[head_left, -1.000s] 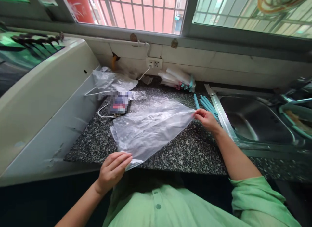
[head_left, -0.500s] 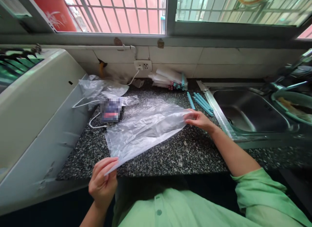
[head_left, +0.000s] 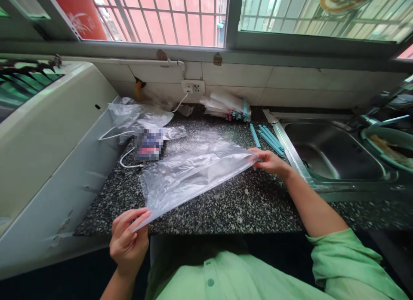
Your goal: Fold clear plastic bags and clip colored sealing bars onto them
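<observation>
A clear plastic bag [head_left: 200, 166] spans mid-frame, its long near edge slanting upward from the left hand [head_left: 129, 239], which pinches one end at lower left, to the right hand [head_left: 271, 162], pinching the other centre-right.

The two hands are well apart, each closed in a pinch. The left hand [head_left: 129, 240] is low and near the body, its fingers [head_left: 129, 215] bent and their tips pointing right, above a short stretch of bare left forearm [head_left: 118, 287] that leans inward. The right hand [head_left: 270, 161] reaches farther forward, fingertips aimed left, while the bare right forearm [head_left: 314, 203] slants forward and inward from the elbow to the wrist.
</observation>
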`<state>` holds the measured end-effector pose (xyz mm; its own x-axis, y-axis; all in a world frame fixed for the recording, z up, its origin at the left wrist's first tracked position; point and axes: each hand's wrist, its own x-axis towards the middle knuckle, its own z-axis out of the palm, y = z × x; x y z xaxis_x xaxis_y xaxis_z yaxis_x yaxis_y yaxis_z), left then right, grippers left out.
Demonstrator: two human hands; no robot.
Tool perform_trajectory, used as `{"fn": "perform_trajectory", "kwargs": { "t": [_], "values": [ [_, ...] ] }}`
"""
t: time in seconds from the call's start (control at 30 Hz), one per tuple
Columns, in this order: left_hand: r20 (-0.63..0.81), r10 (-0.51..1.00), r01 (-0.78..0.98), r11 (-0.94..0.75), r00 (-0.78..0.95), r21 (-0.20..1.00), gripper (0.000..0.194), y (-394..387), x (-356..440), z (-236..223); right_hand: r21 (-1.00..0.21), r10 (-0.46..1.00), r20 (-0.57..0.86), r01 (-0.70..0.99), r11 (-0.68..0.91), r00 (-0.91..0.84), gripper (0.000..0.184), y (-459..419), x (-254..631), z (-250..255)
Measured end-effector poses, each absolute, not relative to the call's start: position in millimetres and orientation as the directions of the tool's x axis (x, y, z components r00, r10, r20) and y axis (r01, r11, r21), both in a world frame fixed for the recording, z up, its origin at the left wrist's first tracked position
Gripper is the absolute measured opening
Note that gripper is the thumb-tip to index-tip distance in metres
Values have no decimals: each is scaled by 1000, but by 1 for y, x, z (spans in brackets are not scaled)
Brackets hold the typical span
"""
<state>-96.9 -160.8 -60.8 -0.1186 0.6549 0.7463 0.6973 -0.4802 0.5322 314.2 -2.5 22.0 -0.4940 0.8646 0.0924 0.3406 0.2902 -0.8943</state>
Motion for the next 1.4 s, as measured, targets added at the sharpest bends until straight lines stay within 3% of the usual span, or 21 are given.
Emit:
{"fn": "perform_trajectory", "kwargs": {
  "t": [0.13, 0.3, 0.53, 0.67, 0.77, 0.87, 1.0, 1.13, 1.2, 1.3, 1.4],
  "values": [
    [841, 541, 791, -511, -7, 336, 30, -160, -95, -54, -914, 907, 115, 314, 257, -406, 22, -3, 312, 21],
    [864, 501, 804, -533, 52, 261, 29, -157, -88, -48, -933, 933, 126, 279, 226, -336, 23, -5, 304, 19],
    [852, 497, 806, -565, 163, 176, 27, -162, -81, -42, -769, 943, 306, 549, 327, -133, 15, -1, 298, 9],
    [850, 479, 805, -581, 221, 118, 31, -161, -80, -43, -742, 933, 352, 629, 230, 75, 16, 4, 303, 6],
    [875, 452, 825, -552, 175, 120, 38, -159, -81, -44, -856, 951, 243, 504, 116, 193, 17, 7, 309, 9],
    [862, 468, 823, -556, 193, 118, 39, -157, -79, -42, -926, 997, 2, 376, -25, 71, 22, 7, 311, 16],
    [860, 457, 813, -575, 225, 93, 39, -160, -77, -41, -813, 978, -204, 565, -140, -52, 25, -2, 310, 23],
    [844, 453, 797, -601, 287, 52, 31, -167, -80, -42, -678, 934, -308, 730, -82, -181, 10, -9, 306, 19],
    [823, 456, 784, -621, 338, 22, 25, -171, -82, -43, -648, 955, -214, 761, 18, -205, 8, -8, 304, 13],
    [804, 454, 760, -650, 385, 2, 23, -177, -82, -44, -609, 982, 100, 771, 186, -158, 11, 0, 302, 3],
    [786, 460, 728, -685, 412, 20, 21, -181, -72, -46, -518, 920, 368, 791, 324, -135, 12, 6, 303, -1]
  ]
}}
